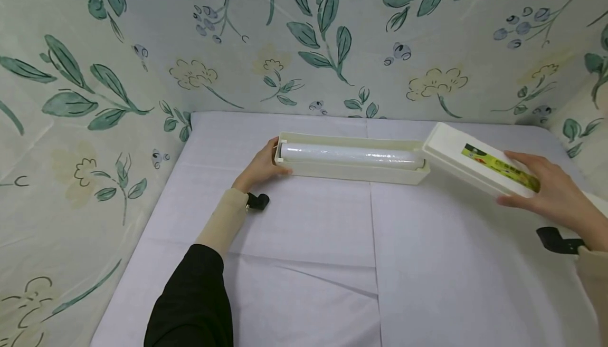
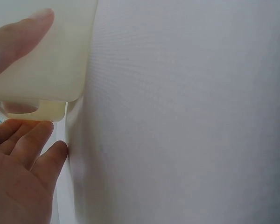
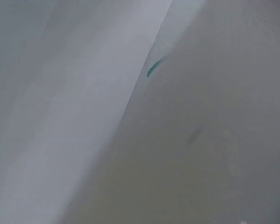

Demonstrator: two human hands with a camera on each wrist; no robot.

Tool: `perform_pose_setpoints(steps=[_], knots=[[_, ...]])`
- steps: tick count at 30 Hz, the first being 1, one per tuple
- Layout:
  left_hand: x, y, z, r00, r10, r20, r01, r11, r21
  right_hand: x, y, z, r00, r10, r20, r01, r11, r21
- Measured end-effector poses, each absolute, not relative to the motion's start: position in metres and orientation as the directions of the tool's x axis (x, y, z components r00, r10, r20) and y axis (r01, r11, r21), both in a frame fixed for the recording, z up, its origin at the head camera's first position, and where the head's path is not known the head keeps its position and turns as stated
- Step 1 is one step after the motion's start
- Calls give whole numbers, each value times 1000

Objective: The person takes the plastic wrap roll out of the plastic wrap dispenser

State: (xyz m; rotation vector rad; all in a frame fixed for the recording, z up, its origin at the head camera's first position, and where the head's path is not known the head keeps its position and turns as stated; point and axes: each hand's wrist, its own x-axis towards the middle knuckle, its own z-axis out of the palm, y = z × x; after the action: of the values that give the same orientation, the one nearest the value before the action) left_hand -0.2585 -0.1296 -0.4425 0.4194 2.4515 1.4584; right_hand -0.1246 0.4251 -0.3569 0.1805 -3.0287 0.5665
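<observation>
A long cream-white box (image 1: 351, 173) lies on the table with its top off, and a roll of cling film (image 1: 351, 154) sits inside along its length. My left hand (image 1: 261, 166) grips the box's left end, thumb against the front wall and fingers at the end and back. In the left wrist view, the thumb (image 2: 23, 39) lies on the box's pale side. My right hand (image 1: 553, 189) holds the white lid (image 1: 448, 149) by its right part, tilted, its left end overlapping the box's right end. A yellow-green label (image 1: 499, 167) is on the lid.
White cloth with fold creases covers the table (image 1: 304, 231). Fabric printed with leaves and flowers (image 1: 323, 25) hangs behind and at the sides. Black wrist-camera mounts (image 1: 258, 201) sit on both wrists. A large blurred pale surface (image 3: 191, 177) fills much of the right wrist view.
</observation>
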Motion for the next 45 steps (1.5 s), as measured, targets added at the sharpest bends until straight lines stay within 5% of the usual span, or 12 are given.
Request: perform_pose_setpoints(steps=[45], knots=[[-259, -131, -443, -922, 381, -74, 110, 438, 892, -103, 451, -359, -993, 105, -57, 117, 952, -283]])
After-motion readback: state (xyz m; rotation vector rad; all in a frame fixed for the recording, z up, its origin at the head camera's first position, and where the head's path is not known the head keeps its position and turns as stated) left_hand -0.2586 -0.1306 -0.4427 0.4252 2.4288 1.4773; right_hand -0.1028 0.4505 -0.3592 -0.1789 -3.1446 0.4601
